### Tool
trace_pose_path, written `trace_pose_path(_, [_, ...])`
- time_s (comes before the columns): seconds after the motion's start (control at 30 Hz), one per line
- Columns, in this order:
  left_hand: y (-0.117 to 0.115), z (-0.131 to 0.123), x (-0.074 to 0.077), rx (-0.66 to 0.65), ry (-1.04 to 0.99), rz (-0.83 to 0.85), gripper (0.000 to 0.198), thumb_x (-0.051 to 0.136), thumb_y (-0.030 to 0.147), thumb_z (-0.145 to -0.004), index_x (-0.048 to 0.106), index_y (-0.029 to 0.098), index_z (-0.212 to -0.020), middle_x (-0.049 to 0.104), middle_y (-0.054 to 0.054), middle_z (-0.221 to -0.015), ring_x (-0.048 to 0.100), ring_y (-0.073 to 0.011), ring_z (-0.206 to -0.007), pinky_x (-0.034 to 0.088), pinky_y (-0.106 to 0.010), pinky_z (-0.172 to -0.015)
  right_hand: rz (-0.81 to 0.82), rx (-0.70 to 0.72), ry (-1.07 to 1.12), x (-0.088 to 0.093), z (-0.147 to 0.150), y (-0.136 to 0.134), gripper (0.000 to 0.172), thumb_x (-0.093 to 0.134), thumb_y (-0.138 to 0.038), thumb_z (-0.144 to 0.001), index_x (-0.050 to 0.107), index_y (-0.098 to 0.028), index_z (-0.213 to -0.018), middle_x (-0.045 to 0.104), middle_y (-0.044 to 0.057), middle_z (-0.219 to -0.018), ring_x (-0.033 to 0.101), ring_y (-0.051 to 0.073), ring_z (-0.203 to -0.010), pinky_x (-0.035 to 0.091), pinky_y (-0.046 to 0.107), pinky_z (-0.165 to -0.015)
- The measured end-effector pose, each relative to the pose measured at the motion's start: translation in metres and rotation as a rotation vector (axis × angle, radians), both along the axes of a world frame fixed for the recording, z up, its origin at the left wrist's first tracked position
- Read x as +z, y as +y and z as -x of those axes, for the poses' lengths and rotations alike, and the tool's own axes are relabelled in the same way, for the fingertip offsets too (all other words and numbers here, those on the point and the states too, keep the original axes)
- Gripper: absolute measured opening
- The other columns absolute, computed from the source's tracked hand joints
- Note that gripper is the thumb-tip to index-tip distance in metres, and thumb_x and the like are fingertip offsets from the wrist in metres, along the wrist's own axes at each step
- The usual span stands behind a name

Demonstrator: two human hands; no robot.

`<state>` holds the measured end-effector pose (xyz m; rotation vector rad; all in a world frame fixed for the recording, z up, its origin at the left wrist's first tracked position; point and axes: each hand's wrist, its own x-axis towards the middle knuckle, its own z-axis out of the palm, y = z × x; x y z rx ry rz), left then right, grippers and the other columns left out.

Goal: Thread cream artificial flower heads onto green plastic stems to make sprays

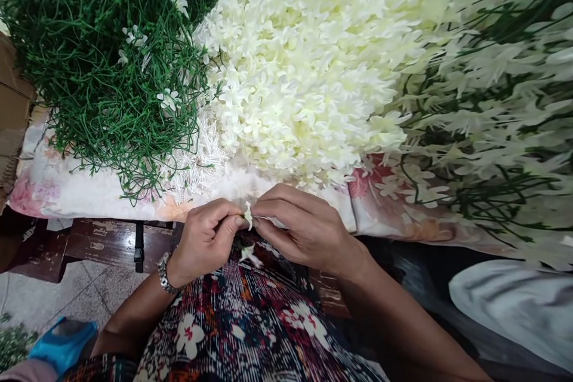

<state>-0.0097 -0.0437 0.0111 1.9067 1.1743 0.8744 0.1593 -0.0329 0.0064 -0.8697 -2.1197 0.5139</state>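
My left hand (208,239) pinches a green stem tip just behind a small white artificial flower (249,215), in front of my body at the table edge. From the other side, the closed fingertips of my right hand (304,227) meet the flower's face; what they grip is too small to make out. Below the hands, a second white flower (251,255) shows against my patterned dress. Beyond the left hand lie a large heap of green plastic stems (120,59) and a small pile of thin white stamens (203,158). Past both hands spreads a big mound of cream-white blossoms (295,83).
On the right lie finished-looking white flowers on green stems (487,131). A floral cloth (89,191) covers the table. A cardboard box (13,107) stands at the left edge. Below are a wooden bench (107,245), a blue plastic object (62,343) and a pale grey cloth (514,304).
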Motion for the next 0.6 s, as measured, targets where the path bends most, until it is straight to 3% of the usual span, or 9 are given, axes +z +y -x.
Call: trace_pose_path(0.6, [0.001, 0.003, -0.002, -0.124, 0.187, -0.092, 0.015, 0.042, 0.013, -0.078, 0.051, 0.014, -0.067, 0.05, 0.001, -0.057, 0.045, -0.0082, -0.053, 0.035, -0.021, -0.051, 0.116, -0.096, 0.146, -0.013, 0.009, -0.013, 0.015, 0.053, -0.005, -0.067, 0.053, -0.015, -0.078, 0.053, 0.002, -0.067, 0.05, 0.009, -0.062, 0.043, 0.022, -0.054])
